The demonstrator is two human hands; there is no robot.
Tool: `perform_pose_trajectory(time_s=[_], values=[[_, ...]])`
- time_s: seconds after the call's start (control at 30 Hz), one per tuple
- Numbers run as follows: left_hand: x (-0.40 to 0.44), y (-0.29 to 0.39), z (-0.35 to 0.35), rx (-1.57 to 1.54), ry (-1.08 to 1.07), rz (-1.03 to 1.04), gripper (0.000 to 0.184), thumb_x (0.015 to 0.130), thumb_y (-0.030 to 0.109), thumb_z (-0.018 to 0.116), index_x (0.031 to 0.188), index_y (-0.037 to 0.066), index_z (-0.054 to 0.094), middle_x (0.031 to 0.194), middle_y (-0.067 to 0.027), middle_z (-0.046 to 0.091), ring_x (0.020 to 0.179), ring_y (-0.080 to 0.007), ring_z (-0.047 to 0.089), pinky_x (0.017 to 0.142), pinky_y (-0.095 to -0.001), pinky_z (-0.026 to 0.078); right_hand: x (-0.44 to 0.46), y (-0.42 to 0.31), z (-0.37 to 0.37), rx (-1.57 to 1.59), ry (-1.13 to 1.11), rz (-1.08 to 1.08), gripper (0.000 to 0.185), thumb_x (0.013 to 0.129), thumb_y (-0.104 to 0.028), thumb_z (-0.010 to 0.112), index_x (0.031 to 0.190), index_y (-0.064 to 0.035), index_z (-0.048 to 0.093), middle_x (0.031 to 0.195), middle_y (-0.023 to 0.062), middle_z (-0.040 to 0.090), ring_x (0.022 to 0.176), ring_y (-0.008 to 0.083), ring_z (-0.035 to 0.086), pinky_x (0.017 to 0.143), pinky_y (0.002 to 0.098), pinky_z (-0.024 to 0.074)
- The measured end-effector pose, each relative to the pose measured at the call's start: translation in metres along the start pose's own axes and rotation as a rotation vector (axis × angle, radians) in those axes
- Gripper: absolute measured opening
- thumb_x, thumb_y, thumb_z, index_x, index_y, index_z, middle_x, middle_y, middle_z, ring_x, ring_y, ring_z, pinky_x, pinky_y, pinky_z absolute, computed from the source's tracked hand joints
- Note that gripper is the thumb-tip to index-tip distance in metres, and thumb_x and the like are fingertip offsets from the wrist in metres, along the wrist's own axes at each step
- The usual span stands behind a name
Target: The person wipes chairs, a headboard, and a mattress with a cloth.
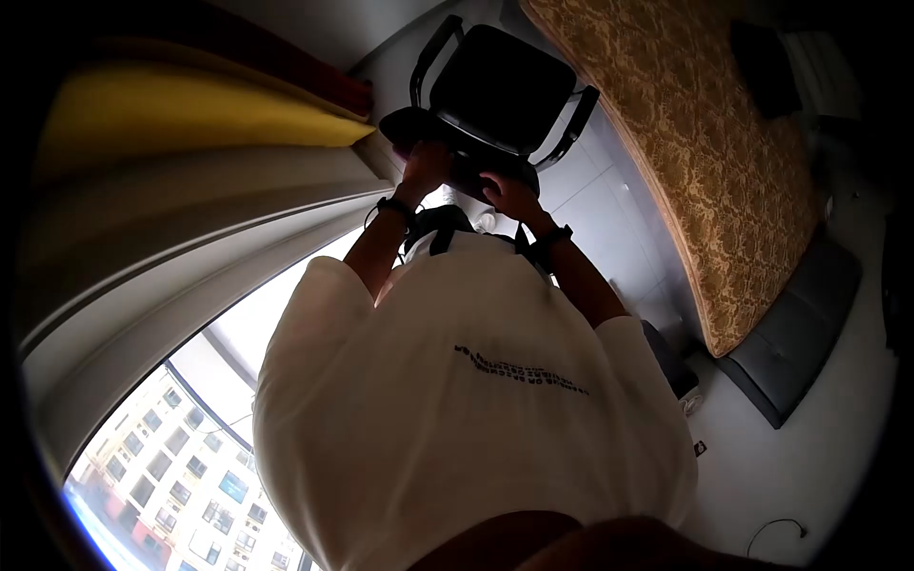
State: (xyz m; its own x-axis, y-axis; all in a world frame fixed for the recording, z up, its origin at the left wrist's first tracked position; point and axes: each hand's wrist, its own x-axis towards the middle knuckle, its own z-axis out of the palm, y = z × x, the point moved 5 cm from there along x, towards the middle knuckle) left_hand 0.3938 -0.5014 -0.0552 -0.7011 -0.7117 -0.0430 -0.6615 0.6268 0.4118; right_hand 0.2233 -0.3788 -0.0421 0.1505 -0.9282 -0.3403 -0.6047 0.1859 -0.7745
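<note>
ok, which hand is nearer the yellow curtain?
Left. In view, the left hand is just right of and below the narrow end of the yellow curtain, not touching; the right hand is farther right.

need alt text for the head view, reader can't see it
A person's left hand and right hand are at the near side of a black chair with armrests, too dim to show their grip. The person wears a white T-shirt; yellow cloth is at upper left, a bright window at lower left, and a gold-patterned, mattress-like slab at right.
</note>
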Motion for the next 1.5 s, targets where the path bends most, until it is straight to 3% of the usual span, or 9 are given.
perform_pose_trajectory(time_s=[0.27, 0.57, 0.63, 0.83, 0.97, 1.03, 1.23, 1.33, 1.5], values=[[-0.006, 0.1, 0.031, -0.037, -0.311, 0.34, 0.077, 0.083, 0.053, 0.064, 0.137, 0.0, 0.047, 0.132, -0.0244, 0.054, 0.124, -0.0382, 0.051, 0.105, -0.0516, 0.038, -0.104, 0.038, -0.004, -0.161, 0.226, 0.431, 0.061, 0.091, -0.044, 0.057, 0.145, -0.0262, 0.037, 0.09, 0.02, 0.071, 0.086, 0.0406, 0.068, 0.078, 0.0518, 0.0548], [0.004, 0.103, 0.066, 0.037, -0.428, 0.522, 0.109, 0.068, 0.022, 0.084, 0.155, 0.015, 0.02, 0.149, -0.037, 0.026, 0.13, -0.0494, 0.042, 0.104, -0.0543, 0.041, -0.161, 0.043, 0.012, -0.008, 0.198, 0.538, 0.1, 0.066, -0.072, 0.074, 0.143, -0.0145, 0.045, 0.12, 0.0185, 0.066, 0.112, 0.0374, 0.062, 0.097, 0.0465, 0.0488], [0.005, 0.095, 0.08, 0.037, -0.394, 0.553, 0.109, 0.071, 0.023, 0.083, 0.156, 0.011, 0.016, 0.152, -0.0391, 0.015, 0.128, -0.0565, 0.04, 0.102, -0.0549, 0.043, -0.16, 0.069, 0.028, -0.16, 0.077, 0.546, 0.073, 0.076, -0.058, 0.073, 0.131, -0.0137, 0.057, 0.116, 0.0172, 0.067, 0.108, 0.0371, 0.063, 0.094, 0.0469, 0.0496], [-0.005, 0.087, 0.078, 0.237, -0.418, 0.679, 0.086, 0.09, 0.042, 0.063, 0.153, 0.003, 0.02, 0.145, -0.0408, 0.029, 0.127, -0.0562, 0.041, 0.103, -0.0558, 0.04, -0.125, 0.031, -0.009, 0.498, 0.349, 0.55, 0.037, 0.099, -0.037, 0.054, 0.101, -0.0022, 0.068, 0.073, 0.0131, 0.069, 0.063, 0.0222, 0.067, 0.061, 0.0379, 0.0523], [0.008, 0.077, 0.09, 0.006, -0.544, 0.554, 0.088, 0.088, 0.055, 0.058, 0.152, 0.004, 0.024, 0.144, -0.0379, 0.035, 0.132, -0.0501, 0.04, 0.109, -0.0518, 0.036, -0.069, 0.002, -0.032, 0.27, 0.475, 0.406, 0.039, 0.1, -0.035, 0.05, 0.106, 0.0016, 0.063, 0.085, 0.0209, 0.066, 0.082, 0.0355, 0.065, 0.075, 0.0431, 0.0512], [0.012, 0.07, 0.086, -0.038, -0.581, 0.534, 0.09, 0.08, 0.055, 0.068, 0.148, 0.006, 0.035, 0.144, -0.0324, 0.039, 0.132, -0.0437, 0.043, 0.109, -0.0457, 0.038, -0.036, -0.028, -0.039, 0.086, 0.563, -0.024, 0.037, 0.1, -0.032, 0.048, 0.109, 0.0026, 0.06, 0.098, 0.0248, 0.064, 0.096, 0.0415, 0.06, 0.086, 0.0461, 0.0472], [0.029, 0.076, -0.062, 0.127, -0.975, 0.215, 0.066, 0.073, 0.051, 0.076, 0.128, 0.016, 0.063, 0.129, -0.0162, 0.062, 0.115, -0.0357, 0.06, 0.1, -0.043, 0.047, 0.026, -0.032, 0.023, -0.175, -0.117, -0.021, 0.085, 0.078, -0.048, 0.075, 0.135, 0.0051, 0.042, 0.117, 0.0338, 0.054, 0.107, 0.0487, 0.055, 0.096, 0.0491, 0.0452], [0.09, 0.087, -0.124, -0.235, -0.375, 0.122, 0.066, 0.086, 0.053, 0.063, 0.134, 0.008, 0.056, 0.13, -0.0187, 0.06, 0.115, -0.0342, 0.06, 0.098, -0.0401, 0.048, 0.03, -0.029, 0.038, -0.379, 0.091, -0.054, 0.084, 0.072, -0.042, 0.08, 0.132, 0.0025, 0.042, 0.121, 0.0319, 0.052, 0.109, 0.0479, 0.053, 0.095, 0.0517, 0.0456], [0.027, 0.176, -0.458, -1.008, 0.413, 0.61, 0.041, 0.101, 0.036, 0.05, 0.128, 0.005, 0.057, 0.122, -0.016, 0.063, 0.113, -0.0299, 0.061, 0.095, -0.0362, 0.047, 0.022, -0.025, 0.024, -0.384, 0.114, 0.062, 0.078, 0.075, -0.037, 0.079, 0.134, 0.0004, 0.045, 0.123, 0.029, 0.052, 0.113, 0.0457, 0.05, 0.099, 0.0501, 0.0425]])
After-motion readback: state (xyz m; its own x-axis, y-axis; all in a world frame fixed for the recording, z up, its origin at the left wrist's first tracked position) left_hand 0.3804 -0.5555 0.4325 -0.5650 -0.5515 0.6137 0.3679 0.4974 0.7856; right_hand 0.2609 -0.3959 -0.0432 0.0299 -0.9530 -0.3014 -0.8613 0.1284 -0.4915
